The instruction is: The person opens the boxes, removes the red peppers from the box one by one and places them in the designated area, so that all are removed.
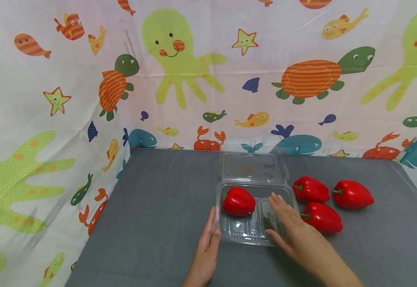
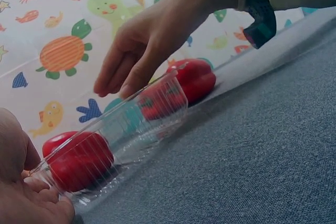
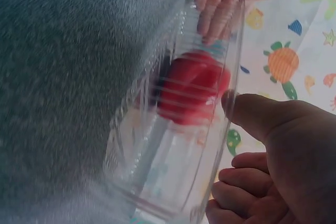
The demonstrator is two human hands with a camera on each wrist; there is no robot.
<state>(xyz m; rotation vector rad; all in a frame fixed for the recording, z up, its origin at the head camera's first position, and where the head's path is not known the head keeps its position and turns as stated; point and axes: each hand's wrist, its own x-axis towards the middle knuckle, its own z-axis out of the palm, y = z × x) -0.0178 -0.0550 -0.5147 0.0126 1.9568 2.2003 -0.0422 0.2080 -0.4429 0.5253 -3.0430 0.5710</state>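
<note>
A clear plastic clamshell container (image 1: 244,237) stands with its lid raised at the back. One red bell pepper (image 1: 238,201) lies in its left half. My left hand (image 1: 206,243) rests against the container's left wall with fingers extended; the right wrist view shows those fingers (image 3: 216,3) along the plastic. Over the right part of the container hovers my right hand (image 1: 294,231), fingers extended and nothing held. Just to the right of the container lie two more red bell peppers, a rear one (image 1: 311,189) and a front one (image 1: 323,218), the latter partly behind the right hand.
Another red bell pepper (image 1: 353,194) lies farther right on the grey tabletop (image 1: 151,223). The transparent lid (image 1: 251,166) leans back towards a curtain (image 1: 208,79) printed with sea animals, which hangs behind the table and along its left side.
</note>
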